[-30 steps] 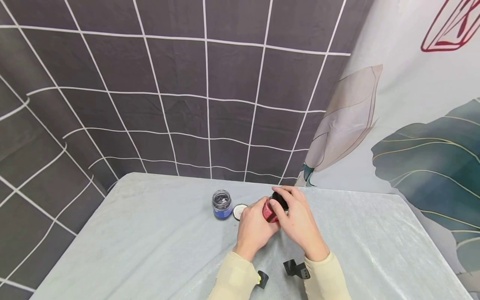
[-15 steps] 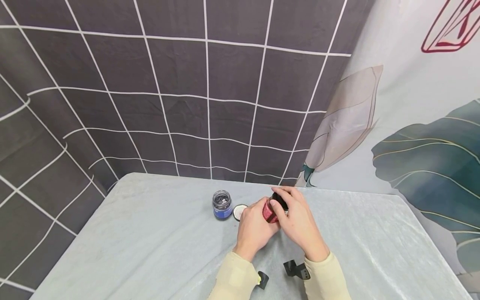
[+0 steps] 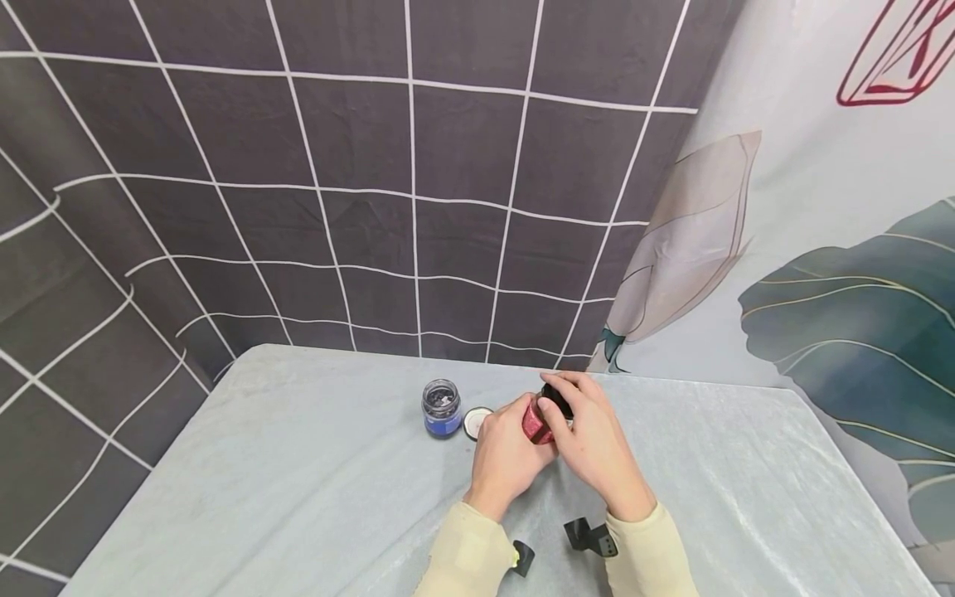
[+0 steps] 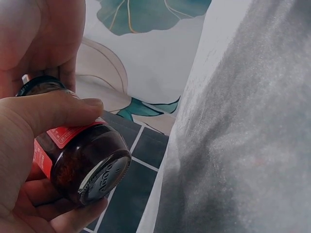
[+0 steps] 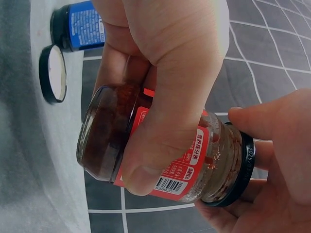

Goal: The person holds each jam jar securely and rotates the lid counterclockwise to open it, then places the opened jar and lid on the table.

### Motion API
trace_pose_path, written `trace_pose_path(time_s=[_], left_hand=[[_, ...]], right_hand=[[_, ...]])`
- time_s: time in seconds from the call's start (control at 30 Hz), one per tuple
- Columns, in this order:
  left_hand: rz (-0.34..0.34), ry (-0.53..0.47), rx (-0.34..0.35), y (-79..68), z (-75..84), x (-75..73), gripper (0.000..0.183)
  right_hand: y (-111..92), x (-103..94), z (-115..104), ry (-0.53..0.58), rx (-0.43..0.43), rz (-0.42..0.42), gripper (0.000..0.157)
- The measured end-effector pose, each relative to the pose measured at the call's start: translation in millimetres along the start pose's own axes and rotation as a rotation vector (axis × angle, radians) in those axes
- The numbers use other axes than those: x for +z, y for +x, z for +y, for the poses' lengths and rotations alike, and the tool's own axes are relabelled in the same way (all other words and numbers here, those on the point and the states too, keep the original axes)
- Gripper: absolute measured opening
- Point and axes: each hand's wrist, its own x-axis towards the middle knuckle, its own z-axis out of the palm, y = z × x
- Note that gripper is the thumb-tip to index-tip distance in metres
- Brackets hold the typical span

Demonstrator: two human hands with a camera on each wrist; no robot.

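Note:
My left hand (image 3: 509,452) wraps round the body of a glass jar (image 3: 535,424) with a red label and dark reddish contents. In the left wrist view its thumb lies across the label and the jar's base (image 4: 106,177) faces the camera. My right hand (image 3: 600,444) grips the black lid (image 5: 238,170), thumb and fingers round its rim. The lid sits on the jar's mouth. Held above the table, the jar leans with its lid toward the right hand, and the hands cover much of it in the head view.
Left of the hands stands an uncapped blue-labelled jar (image 3: 442,410) with dark residue inside. Beside it lies a loose lid (image 3: 476,423), white inside facing up. A pale grey cloth covers the table (image 3: 313,464). Dark gridded fabric (image 3: 358,232) hangs behind.

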Motion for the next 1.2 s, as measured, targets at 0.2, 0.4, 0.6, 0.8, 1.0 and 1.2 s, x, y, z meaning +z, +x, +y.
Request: trace_pose_path(time_s=[0.2,0.4,0.6,0.8,1.0,1.2], left_hand=[[0.000,-0.001,-0.001,-0.1,-0.4,0.1,0.032],[-0.004,0.001,-0.002,0.1,-1.2,0.0,0.031],[-0.017,0.000,-0.014,0.2,-0.5,-0.5,0.032],[-0.026,-0.007,-0.027,1.0,-0.9,-0.2,0.034],[-0.024,-0.013,-0.027,1.0,-1.1,0.1,0.035],[-0.026,-0.017,-0.039,0.9,-2.0,-0.3,0.036]], right_hand=[[0.1,0.3,-0.8,-0.007,-0.018,0.005,0.032],[0.5,-0.2,-0.8,-0.016,-0.035,0.001,0.032],[0.2,-0.4,-0.9,-0.014,-0.042,-0.001,0.032],[0.1,-0.5,-1.1,-0.013,-0.036,-0.013,0.032],[0.2,-1.2,-0.5,-0.015,-0.031,-0.023,0.033],[0.6,-3.1,-0.7,-0.014,-0.033,-0.035,0.033]])
